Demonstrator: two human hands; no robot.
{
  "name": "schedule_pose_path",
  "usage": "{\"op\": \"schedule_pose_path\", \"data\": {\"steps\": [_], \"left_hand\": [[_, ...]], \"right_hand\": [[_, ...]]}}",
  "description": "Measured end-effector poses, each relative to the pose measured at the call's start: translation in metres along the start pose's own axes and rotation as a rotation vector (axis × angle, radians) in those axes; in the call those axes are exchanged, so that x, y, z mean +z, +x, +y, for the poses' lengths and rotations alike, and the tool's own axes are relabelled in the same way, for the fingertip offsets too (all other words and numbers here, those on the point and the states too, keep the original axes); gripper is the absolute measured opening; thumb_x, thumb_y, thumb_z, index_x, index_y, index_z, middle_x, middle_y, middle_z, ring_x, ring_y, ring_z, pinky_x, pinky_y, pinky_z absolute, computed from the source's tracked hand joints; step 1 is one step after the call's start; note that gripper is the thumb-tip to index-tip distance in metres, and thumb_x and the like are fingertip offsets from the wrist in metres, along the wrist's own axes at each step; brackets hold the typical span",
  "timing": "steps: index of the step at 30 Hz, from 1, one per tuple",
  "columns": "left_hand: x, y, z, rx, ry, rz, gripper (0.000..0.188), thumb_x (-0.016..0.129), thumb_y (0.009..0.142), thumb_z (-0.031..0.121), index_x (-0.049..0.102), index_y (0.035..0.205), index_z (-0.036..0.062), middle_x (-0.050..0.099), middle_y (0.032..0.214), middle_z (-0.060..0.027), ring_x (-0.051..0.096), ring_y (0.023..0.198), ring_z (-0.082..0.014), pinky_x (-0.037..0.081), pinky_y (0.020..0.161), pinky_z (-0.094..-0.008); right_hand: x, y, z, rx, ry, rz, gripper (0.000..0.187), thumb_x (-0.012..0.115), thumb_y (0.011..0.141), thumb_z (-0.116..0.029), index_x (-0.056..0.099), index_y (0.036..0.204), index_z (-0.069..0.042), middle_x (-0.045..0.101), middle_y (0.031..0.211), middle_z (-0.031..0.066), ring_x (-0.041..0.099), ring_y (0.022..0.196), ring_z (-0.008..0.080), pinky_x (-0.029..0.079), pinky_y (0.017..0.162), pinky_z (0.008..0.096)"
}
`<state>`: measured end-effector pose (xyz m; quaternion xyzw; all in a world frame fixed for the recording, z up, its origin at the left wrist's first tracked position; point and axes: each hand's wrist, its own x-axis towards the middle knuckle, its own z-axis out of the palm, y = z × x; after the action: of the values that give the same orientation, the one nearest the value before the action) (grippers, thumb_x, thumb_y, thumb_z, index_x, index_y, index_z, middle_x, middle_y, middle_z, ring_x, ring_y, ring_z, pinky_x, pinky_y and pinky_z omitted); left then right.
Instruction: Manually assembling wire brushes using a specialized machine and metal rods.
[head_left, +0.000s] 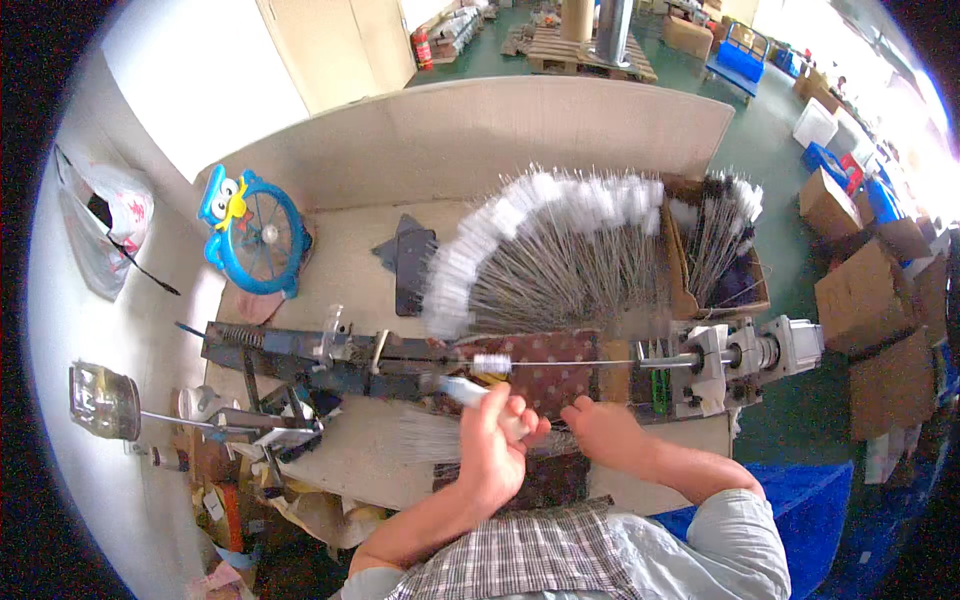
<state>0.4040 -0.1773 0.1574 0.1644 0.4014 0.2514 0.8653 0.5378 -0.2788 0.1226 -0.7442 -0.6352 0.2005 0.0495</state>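
My left hand (490,445) is closed round a slim whitish tool (462,390) with a pale blue-grey end. Its exact kind does not show. Just beyond the tool, a small white-bristled brush head (492,363) sits on a thin metal rod (575,363) running across the bench machine. My right hand (610,435) is closed at the near edge of a brown dotted cloth (560,385), its fingertips together; what they pinch, if anything, is hidden. Fine pale wires (425,437) lie left of my left hand.
Behind the machine fans a big pile of white-tipped wire brushes (560,250). A cardboard box (678,250) of more brushes stands to its right. A motor (798,347) sits at the machine's right end. Further left are a dark phone (415,270), a blue toy wheel (262,235) and a lamp (105,400).
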Motion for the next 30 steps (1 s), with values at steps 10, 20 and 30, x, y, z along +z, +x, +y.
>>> {"op": "schedule_pose_path", "data": {"steps": [10,20,30], "left_hand": [[-0.068,-0.048,0.046,-0.13,0.166,-0.25,0.036,0.045,0.091,0.036,0.059,0.094,0.0039,0.056,0.07,-0.0056,0.043,0.047,-0.0101,0.041,0.05,-0.0274],[0.033,0.054,-0.039,0.894,1.439,-0.665,0.017,0.053,0.086,0.015,0.055,0.1,0.0055,0.061,0.091,-0.0133,0.063,0.067,-0.0253,0.049,0.057,-0.0347],[0.061,0.125,-0.02,1.363,2.242,-0.349,0.012,0.057,0.076,0.015,0.056,0.086,0.0095,0.056,0.084,-0.007,0.059,0.077,-0.023,0.048,0.063,-0.0374]], "right_hand": [[-0.066,-0.035,0.018,-0.085,-0.368,0.267,0.023,0.057,0.061,-0.006,0.053,0.084,-0.004,0.048,0.082,0.0091,0.053,0.071,0.0219,0.048,0.056,0.0315],[-0.097,-0.022,0.05,-0.072,-0.034,0.692,0.022,0.054,0.074,0.001,0.061,0.094,-0.001,0.063,0.089,0.014,0.061,0.081,0.03,0.05,0.07,0.0372],[-0.065,-0.007,0.067,0.127,0.097,0.585,0.017,0.057,0.08,-0.018,0.065,0.094,-0.013,0.064,0.079,0.0109,0.06,0.072,0.0316,0.048,0.065,0.0397]]}}
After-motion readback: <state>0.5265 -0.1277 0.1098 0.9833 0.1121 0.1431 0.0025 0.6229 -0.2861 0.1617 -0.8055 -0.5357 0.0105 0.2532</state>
